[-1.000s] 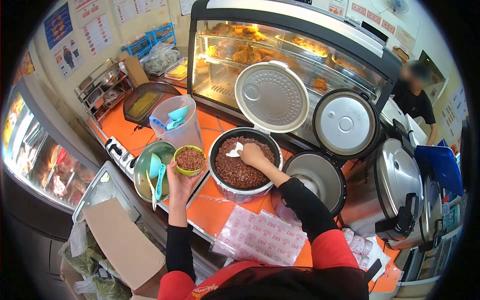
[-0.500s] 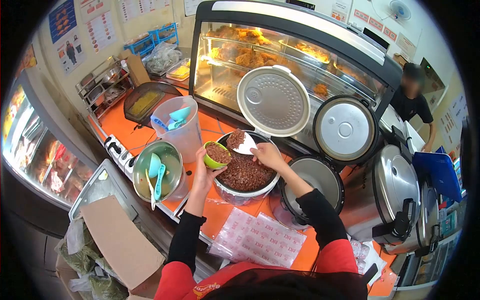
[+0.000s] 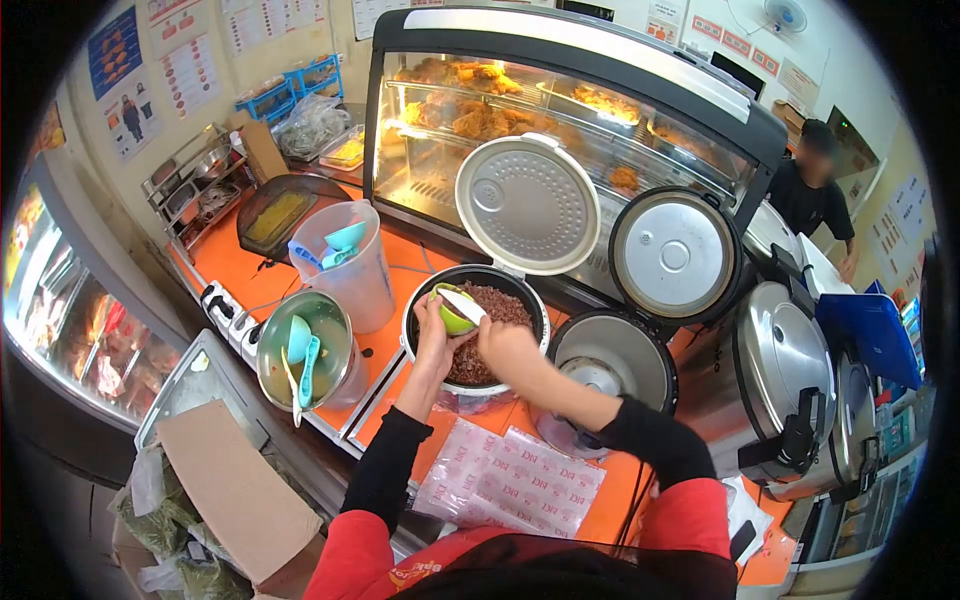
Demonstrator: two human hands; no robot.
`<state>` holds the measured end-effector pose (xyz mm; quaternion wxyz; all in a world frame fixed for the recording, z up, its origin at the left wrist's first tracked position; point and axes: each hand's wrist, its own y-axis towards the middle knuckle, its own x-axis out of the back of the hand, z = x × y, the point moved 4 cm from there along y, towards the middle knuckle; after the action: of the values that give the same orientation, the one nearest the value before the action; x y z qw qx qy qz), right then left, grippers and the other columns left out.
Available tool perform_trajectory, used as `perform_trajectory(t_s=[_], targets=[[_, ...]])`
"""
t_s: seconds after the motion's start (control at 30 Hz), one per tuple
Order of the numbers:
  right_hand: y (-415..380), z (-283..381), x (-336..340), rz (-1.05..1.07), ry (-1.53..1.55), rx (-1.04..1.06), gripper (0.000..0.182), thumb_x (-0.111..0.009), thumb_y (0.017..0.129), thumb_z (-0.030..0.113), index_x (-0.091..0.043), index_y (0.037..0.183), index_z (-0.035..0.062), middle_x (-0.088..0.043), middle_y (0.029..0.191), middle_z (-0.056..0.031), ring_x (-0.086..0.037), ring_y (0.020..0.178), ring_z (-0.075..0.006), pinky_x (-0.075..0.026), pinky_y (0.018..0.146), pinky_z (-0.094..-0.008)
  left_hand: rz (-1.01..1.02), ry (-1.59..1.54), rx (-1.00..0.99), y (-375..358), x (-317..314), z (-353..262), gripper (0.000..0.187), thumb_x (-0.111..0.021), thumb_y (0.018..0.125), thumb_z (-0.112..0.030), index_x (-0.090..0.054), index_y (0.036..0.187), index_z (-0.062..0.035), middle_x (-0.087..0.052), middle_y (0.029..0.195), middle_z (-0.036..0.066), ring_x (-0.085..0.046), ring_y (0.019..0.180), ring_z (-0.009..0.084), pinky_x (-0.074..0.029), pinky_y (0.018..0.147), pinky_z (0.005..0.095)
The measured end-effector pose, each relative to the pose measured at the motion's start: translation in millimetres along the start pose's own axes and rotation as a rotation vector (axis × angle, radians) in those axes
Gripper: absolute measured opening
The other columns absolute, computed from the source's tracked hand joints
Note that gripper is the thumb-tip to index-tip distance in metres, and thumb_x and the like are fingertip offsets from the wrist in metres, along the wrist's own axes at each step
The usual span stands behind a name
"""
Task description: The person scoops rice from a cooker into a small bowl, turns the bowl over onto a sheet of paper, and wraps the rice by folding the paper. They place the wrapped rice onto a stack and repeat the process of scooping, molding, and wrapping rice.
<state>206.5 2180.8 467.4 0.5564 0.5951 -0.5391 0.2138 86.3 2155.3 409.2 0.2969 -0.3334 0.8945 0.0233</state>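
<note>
My left hand (image 3: 434, 340) grips a small green bowl (image 3: 456, 320), tilted over the open cooker of reddish-brown rice (image 3: 505, 305). A white paddle (image 3: 462, 304) is in my right hand (image 3: 508, 352), its blade lying across the bowl's mouth. How much rice the bowl holds is hidden by the paddle. The cooker's round lid (image 3: 528, 204) stands raised behind it. Printed wrapping sheets (image 3: 510, 480) lie on the orange counter in front of the cooker.
An open, nearly empty cooker (image 3: 612, 365) is at the right, beside a big steel cooker (image 3: 785, 365). On the left are a clear jug (image 3: 350, 270) and a steel pot (image 3: 308, 350) with scoops. Behind is a glass food warmer (image 3: 560, 110). A person (image 3: 812, 190) stands at the far right.
The green bowl has moved right over the rice and tipped. The paddle, earlier loaded with rice beside the bowl, now lies across its mouth. The camera view has shifted slightly.
</note>
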Motion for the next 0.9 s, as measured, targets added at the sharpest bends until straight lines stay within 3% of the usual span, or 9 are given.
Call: perform_trajectory(t_s=[0.17, 0.23, 0.5, 0.6, 0.63, 0.7, 0.77, 0.8, 0.9], targets=[[23, -78, -6, 0.114, 0.462, -0.459, 0.029, -0.040, 0.089, 0.024, -0.055, 0.085, -0.0011, -0.059, 0.065, -0.0219, -0.061, 0.063, -0.0371, -0.049, 0.057, -0.0460, 0.084, -0.163, -0.038, 3, 22, -8, 0.038, -0.037, 0.090, -0.032, -0.024, 0.120, -0.0136, -0.030, 0.126, 0.015, -0.046, 0.111, 0.0323, -0.050, 0.080, 0.0490], [29, -68, -35, 0.259, 0.784, -0.259, 0.036, -0.037, 0.092, 0.026, -0.055, 0.085, -0.0047, -0.058, 0.075, -0.0314, -0.059, 0.073, -0.0445, -0.047, 0.066, -0.0506, 0.010, -0.069, -0.090, -7, 10, -18, 0.037, -0.036, 0.090, -0.031, -0.024, 0.121, -0.0137, -0.031, 0.125, 0.016, -0.048, 0.109, 0.0318, -0.050, 0.079, 0.0485], [17, -9, -24, 0.455, 0.859, -0.441, 0.042, -0.027, 0.096, 0.029, -0.054, 0.093, -0.0036, -0.058, 0.084, -0.0303, -0.056, 0.083, -0.0457, -0.042, 0.076, -0.0519, 0.005, -0.063, -0.074, -12, 15, -23, 0.040, -0.037, 0.089, -0.029, -0.022, 0.123, -0.0138, -0.032, 0.121, 0.015, -0.043, 0.112, 0.0307, -0.050, 0.079, 0.0481], [36, -34, -32, 0.349, 0.945, -0.341, 0.046, -0.027, 0.096, 0.032, -0.056, 0.091, -0.0028, -0.060, 0.082, -0.0229, -0.057, 0.083, -0.0358, -0.043, 0.077, -0.0400, 0.002, -0.253, -0.151, -6, 28, -28, 0.043, -0.039, 0.088, -0.031, -0.021, 0.124, -0.0145, -0.031, 0.121, 0.016, -0.039, 0.115, 0.0339, -0.049, 0.081, 0.0508], [40, -41, -24, 0.331, 1.006, -0.569, 0.038, -0.029, 0.095, 0.024, -0.056, 0.090, -0.0015, -0.058, 0.081, -0.0255, -0.058, 0.084, -0.0403, -0.045, 0.074, -0.0472, -0.053, -0.307, -0.183, -5, 36, -28, 0.045, -0.040, 0.088, -0.032, -0.021, 0.125, -0.0142, -0.030, 0.124, 0.015, -0.037, 0.117, 0.0330, -0.045, 0.085, 0.0539], [43, -51, -66, 0.184, 0.866, -0.435, 0.030, -0.037, 0.090, 0.020, -0.059, 0.089, -0.0002, -0.059, 0.078, -0.0237, -0.059, 0.084, -0.0383, -0.046, 0.074, -0.0482, -0.083, -0.366, -0.251, -8, 48, -29, 0.048, -0.044, 0.085, -0.039, -0.034, 0.124, -0.0126, -0.038, 0.125, 0.013, -0.041, 0.117, 0.0326, -0.040, 0.092, 0.0553], [40, -49, -95, 0.399, 0.440, -0.284, 0.032, -0.050, 0.084, 0.030, -0.060, 0.088, -0.0007, -0.061, 0.082, -0.0210, -0.058, 0.083, -0.0385, -0.045, 0.078, -0.0426, -0.129, -0.388, -0.303, -30, 39, -41, 0.051, -0.045, 0.084, -0.039, -0.036, 0.125, -0.0106, -0.040, 0.126, 0.013, -0.042, 0.117, 0.0322, -0.038, 0.093, 0.0564], [33, -44, -75, 0.189, 0.611, -0.459, 0.035, -0.062, 0.072, 0.027, -0.059, 0.095, 0.0000, -0.060, 0.093, -0.0219, -0.056, 0.092, -0.0391, -0.044, 0.083, -0.0454, -0.092, -0.416, -0.317, -38, 36, -43, 0.053, -0.045, 0.083, -0.039, -0.036, 0.126, -0.0097, -0.040, 0.127, 0.014, -0.042, 0.118, 0.0316, -0.039, 0.093, 0.0560], [13, 8, -44, -0.008, 1.003, -0.059, 0.078, -0.070, 0.072, 0.033, -0.033, 0.130, -0.0025, -0.039, 0.130, -0.0233, -0.037, 0.122, -0.0344, -0.029, 0.102, -0.0395, -0.079, -0.449, -0.414, -75, 17, -43, 0.054, -0.043, 0.085, -0.039, -0.034, 0.129, -0.0088, -0.039, 0.131, 0.016, -0.042, 0.119, 0.0300, -0.036, 0.098, 0.0506]])
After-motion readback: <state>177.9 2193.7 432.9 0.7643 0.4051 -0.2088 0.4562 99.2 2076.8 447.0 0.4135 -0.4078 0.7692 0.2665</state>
